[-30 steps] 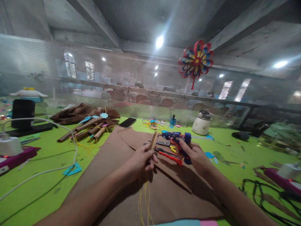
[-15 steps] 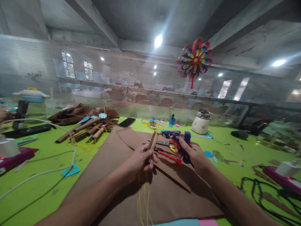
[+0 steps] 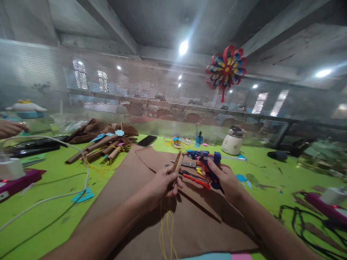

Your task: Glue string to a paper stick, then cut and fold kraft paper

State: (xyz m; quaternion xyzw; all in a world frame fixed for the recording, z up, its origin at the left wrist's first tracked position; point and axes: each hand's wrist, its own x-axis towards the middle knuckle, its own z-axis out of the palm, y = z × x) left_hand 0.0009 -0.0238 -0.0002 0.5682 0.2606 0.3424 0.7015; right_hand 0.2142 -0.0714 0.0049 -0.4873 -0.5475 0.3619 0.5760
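Observation:
My left hand point(image 3: 165, 182) is closed on a narrow folded strip of brown paper point(image 3: 177, 162), held tilted upright. Yellow string point(image 3: 168, 224) hangs in loops below that hand. My right hand point(image 3: 223, 178) grips a dark blue glue gun point(image 3: 204, 155), with a clear glue stick point(image 3: 230, 157) poking out of its back. The gun's nozzle is at the strip's upper edge; whether it touches I cannot tell. Under the hands a large sheet of brown paper point(image 3: 121, 191) covers the table. On it, partly behind my hands, lie a red-handled cutter point(image 3: 196, 179) and a metal-bladed tool point(image 3: 184, 164).
Rolled brown paper tubes point(image 3: 92, 150) lie at the back left near a black phone point(image 3: 147, 140). A white jug point(image 3: 232, 141) stands at the back right. Power strips point(image 3: 21, 184) with a white cable point(image 3: 85, 166) sit leftward. Another person's hand point(image 3: 12, 129) is at the far left.
My hands, the strip and the glue gun hold nearly the same pose. At the far left, the other person's hand has come further into view, and a black object there has been lowered.

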